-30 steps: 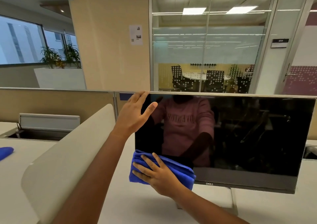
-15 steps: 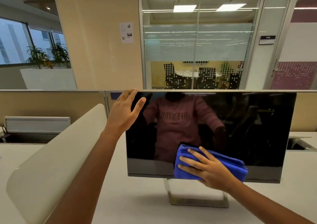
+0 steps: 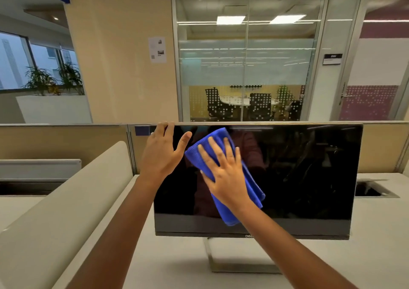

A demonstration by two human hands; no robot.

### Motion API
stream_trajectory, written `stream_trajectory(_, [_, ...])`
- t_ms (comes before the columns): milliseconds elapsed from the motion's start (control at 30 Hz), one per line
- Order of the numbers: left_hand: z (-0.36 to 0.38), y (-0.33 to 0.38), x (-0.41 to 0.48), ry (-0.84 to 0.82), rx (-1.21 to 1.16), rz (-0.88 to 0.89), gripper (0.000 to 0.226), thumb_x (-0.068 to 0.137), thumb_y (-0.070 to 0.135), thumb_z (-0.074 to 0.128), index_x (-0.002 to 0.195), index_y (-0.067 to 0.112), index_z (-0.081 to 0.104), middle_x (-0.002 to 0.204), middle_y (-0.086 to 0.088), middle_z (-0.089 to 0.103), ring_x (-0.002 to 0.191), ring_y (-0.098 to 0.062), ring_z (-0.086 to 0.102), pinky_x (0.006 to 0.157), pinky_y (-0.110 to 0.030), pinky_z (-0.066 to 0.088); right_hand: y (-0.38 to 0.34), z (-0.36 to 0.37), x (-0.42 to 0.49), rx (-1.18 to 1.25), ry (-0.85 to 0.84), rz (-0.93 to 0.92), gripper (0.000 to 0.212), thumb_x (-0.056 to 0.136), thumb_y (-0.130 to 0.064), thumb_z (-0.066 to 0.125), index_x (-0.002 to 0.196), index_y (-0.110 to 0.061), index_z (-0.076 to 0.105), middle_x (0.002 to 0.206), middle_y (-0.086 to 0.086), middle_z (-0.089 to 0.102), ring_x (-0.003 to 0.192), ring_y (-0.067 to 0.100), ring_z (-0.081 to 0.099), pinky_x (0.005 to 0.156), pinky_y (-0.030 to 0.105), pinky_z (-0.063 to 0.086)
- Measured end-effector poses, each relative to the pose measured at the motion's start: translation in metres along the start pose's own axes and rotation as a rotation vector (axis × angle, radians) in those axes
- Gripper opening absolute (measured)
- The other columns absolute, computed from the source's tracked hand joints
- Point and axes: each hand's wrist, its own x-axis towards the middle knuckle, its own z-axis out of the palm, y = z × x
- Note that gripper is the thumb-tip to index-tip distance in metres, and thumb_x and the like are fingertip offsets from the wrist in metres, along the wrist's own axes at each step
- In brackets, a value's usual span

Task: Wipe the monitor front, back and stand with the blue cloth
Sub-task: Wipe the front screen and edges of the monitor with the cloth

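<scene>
The right hand, fingers spread flat, presses the blue cloth on the monitor screen near 10 o'clock; the left hand grips its top corner. Best: overlapping passes, light pressure.

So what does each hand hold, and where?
Left hand grips the monitor at its top left corner. Right hand presses the blue cloth flat against the screen.

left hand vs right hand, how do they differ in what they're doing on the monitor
The left hand is bare and hooks its fingers over the monitor top-left edge; the right hand lies flat, fingers spread, pressing the blue cloth against the screen. The left hand sits at the rim, the right hand lower, on the left part of the dark glass. Both touch the monitor's front side.
</scene>
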Motion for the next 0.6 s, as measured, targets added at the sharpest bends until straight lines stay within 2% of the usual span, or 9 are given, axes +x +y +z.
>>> stream_trajectory(100, [0.006, 0.009, -0.001, -0.041, -0.022, 0.019, 0.071, 0.087, 0.056, 0.022, 0.139, 0.008, 0.032, 0.146, -0.009, 0.03, 0.136, -0.024, 0.027, 0.114, -0.039, 0.013, 0.016, -0.001, -0.01, -0.069, -0.037, -0.11, 0.057, 0.087, -0.039, 0.045, 0.141, -0.028, 0.033, 0.149, -0.001, 0.023, 0.138, 0.03, 0.021, 0.107, 0.057, 0.023])
stream_trajectory(233, [0.019, 0.022, -0.001, -0.099, 0.001, 0.078, 0.074, 0.085, 0.056, 0.015, 0.144, 0.011, 0.021, 0.154, -0.005, 0.016, 0.143, -0.016, 0.011, 0.116, -0.038, 0.001, 0.051, -0.018, -0.017, -0.119, 0.019, 0.024, 0.058, 0.086, -0.042, 0.047, 0.14, -0.028, 0.035, 0.149, -0.001, 0.026, 0.137, 0.029, 0.026, 0.105, 0.06, 0.026])
stream_trajectory(367, [0.034, 0.038, -0.006, -0.112, 0.062, 0.188, 0.085, 0.08, 0.064, 0.003, 0.146, 0.012, 0.011, 0.156, -0.003, 0.009, 0.143, -0.013, 0.005, 0.116, -0.034, -0.002, 0.094, -0.037, -0.012, -0.123, 0.079, 0.288, 0.06, 0.087, -0.046, 0.043, 0.142, -0.024, 0.032, 0.148, 0.004, 0.025, 0.136, 0.035, 0.025, 0.103, 0.06, 0.027])
stream_trajectory(433, [0.038, 0.048, -0.007, -0.104, 0.057, 0.195, 0.09, 0.075, 0.065, -0.003, 0.147, 0.012, 0.009, 0.156, -0.003, 0.01, 0.143, -0.012, 0.004, 0.116, -0.032, -0.001, 0.104, -0.041, -0.005, -0.07, 0.094, 0.357, 0.061, 0.087, -0.047, 0.041, 0.142, -0.023, 0.028, 0.148, 0.007, 0.024, 0.136, 0.038, 0.022, 0.102, 0.061, 0.029])
stream_trajectory(533, [0.044, 0.063, -0.007, -0.077, 0.037, 0.17, 0.092, 0.073, 0.066, -0.003, 0.146, 0.011, 0.012, 0.155, -0.004, 0.015, 0.143, -0.013, 0.008, 0.115, -0.03, 0.002, 0.092, -0.038, 0.0, -0.009, 0.084, 0.346, 0.064, 0.087, -0.047, 0.04, 0.143, -0.022, 0.024, 0.15, 0.008, 0.018, 0.138, 0.038, 0.013, 0.106, 0.059, 0.022])
stream_trajectory(600, [0.049, 0.074, -0.006, -0.082, 0.048, 0.18, 0.089, 0.077, 0.066, 0.002, 0.146, 0.01, 0.014, 0.154, -0.004, 0.017, 0.143, -0.013, 0.01, 0.115, -0.031, 0.003, 0.08, -0.033, -0.002, -0.004, 0.048, 0.238, 0.064, 0.088, -0.047, 0.039, 0.144, -0.021, 0.023, 0.151, 0.007, 0.016, 0.14, 0.037, 0.009, 0.108, 0.056, 0.017])
